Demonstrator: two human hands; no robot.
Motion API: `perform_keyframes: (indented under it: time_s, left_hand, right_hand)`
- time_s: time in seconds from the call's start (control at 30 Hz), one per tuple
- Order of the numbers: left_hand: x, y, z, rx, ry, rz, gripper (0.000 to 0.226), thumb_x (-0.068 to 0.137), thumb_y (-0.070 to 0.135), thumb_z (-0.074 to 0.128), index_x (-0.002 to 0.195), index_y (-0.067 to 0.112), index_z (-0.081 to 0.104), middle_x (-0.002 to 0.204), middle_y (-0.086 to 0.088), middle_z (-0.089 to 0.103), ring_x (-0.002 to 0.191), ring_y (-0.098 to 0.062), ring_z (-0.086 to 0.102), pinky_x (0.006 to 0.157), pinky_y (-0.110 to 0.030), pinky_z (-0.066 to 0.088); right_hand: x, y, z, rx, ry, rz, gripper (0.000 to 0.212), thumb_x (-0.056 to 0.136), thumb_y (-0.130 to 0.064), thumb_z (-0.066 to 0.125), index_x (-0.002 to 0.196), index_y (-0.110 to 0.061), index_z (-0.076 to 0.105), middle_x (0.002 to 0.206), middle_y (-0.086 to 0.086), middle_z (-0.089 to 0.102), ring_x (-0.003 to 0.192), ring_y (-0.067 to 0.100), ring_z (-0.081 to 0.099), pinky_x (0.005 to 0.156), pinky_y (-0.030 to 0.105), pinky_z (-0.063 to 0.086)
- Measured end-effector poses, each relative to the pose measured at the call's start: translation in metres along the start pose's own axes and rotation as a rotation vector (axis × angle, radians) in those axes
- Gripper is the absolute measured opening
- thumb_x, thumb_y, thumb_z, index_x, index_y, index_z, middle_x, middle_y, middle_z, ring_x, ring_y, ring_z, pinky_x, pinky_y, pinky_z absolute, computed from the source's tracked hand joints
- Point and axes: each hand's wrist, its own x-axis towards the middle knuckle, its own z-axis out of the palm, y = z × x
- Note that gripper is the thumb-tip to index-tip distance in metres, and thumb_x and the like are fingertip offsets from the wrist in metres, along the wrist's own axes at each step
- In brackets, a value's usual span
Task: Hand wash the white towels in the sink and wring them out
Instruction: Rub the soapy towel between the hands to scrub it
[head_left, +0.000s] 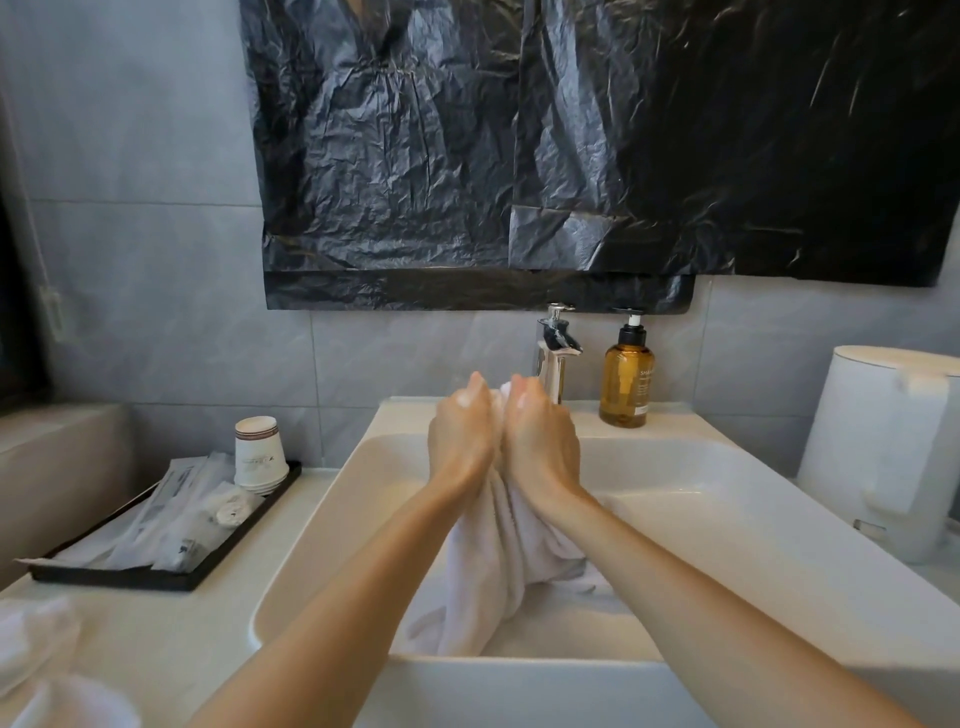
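While the towel hangs into the sink, I grip its bunched top with my left hand and right hand, fingers curled tight

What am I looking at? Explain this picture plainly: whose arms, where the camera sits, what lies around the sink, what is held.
There is no machine here: these are a person's two bare arms. The single picture comes from a wide-angle camera worn on their head, looking forward and down. The left hand and right hand are close together above a white sink. Both grip the bunched top of a white towel, whose lower part hangs into the basin. Behind them stand a chrome faucet and an amber pump bottle. To the left, a black tray holds stacked paper cups and wrapped toiletries. Black plastic sheeting covers the wall above.
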Motion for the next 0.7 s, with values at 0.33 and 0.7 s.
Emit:
perform_keyframes:
  time_s: [0.33,0.7]
  left_hand:
    - [0.006,-0.001,-0.008,-0.180,-0.016,-0.087,0.042,0.096,0.026,0.044,0.055,0.021,0.045,0.058,0.007,0.048,0.069,-0.020,0.040,0.065,-0.034,0.034]
    - [0.000,0.003,-0.009,-0.270,-0.064,-0.165,0.046,0.098,0.025,0.047,0.052,0.022,0.047,0.049,0.012,0.048,0.062,-0.016,0.042,0.058,-0.032,0.034]
  right_hand:
    - [-0.017,-0.008,0.001,0.091,-0.079,-0.057,0.036,0.104,-0.035,0.026,0.090,-0.011,0.048,0.094,0.020,0.063,0.092,0.037,0.057,0.072,0.041,0.040]
    - [-0.011,-0.003,0.004,0.093,-0.068,-0.052,0.036,0.104,-0.035,0.025,0.081,-0.014,0.043,0.088,0.020,0.061,0.088,0.037,0.056,0.069,0.041,0.038]
